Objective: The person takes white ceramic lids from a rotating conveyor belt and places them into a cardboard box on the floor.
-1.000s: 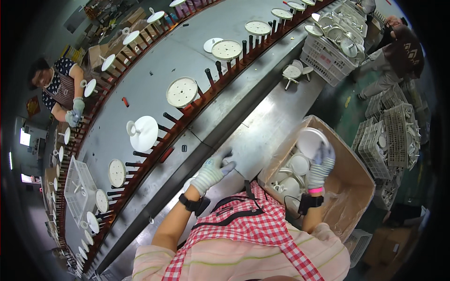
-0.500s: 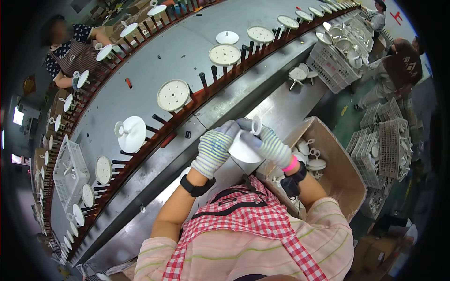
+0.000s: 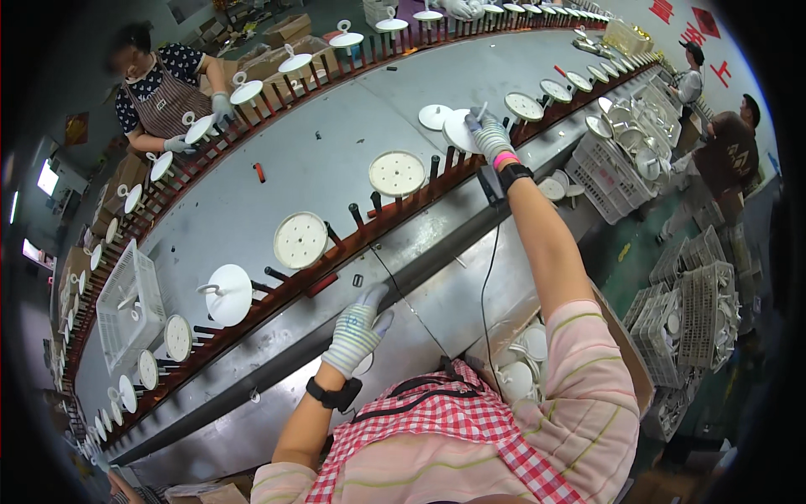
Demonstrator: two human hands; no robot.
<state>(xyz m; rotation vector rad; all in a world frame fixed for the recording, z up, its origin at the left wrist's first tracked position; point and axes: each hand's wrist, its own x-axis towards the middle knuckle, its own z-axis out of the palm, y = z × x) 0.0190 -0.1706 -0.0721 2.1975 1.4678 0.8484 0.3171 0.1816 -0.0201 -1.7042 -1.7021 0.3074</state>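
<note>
My right hand (image 3: 490, 139), in a striped work glove, reaches far out over the line of pegs. Its fingers grip the upright handle of a white disc (image 3: 458, 130), which sits by the pegs beside another white disc (image 3: 434, 117) lying on the grey surface. My left hand (image 3: 357, 332), gloved alike, hovers over the near metal ledge with fingers stretched and nothing in it. Closest to it along the pegs are a white disc with a hook-like handle (image 3: 228, 296) and a perforated cream disc (image 3: 300, 240). Part of a white piece shows below the left palm.
Dark pegs (image 3: 354, 213) line both curved edges of the grey table (image 3: 336, 151). A white basket (image 3: 130, 302) stands on it at left. Opposite, a co-worker (image 3: 172, 92) handles a disc. At right are a carton (image 3: 621, 353) of white parts and stacked crates (image 3: 609, 181).
My hands have parted. The right one has carried the white disc forward to the pegs, while the left has let go of it and moved down and left. The pegged discs have shifted slightly.
</note>
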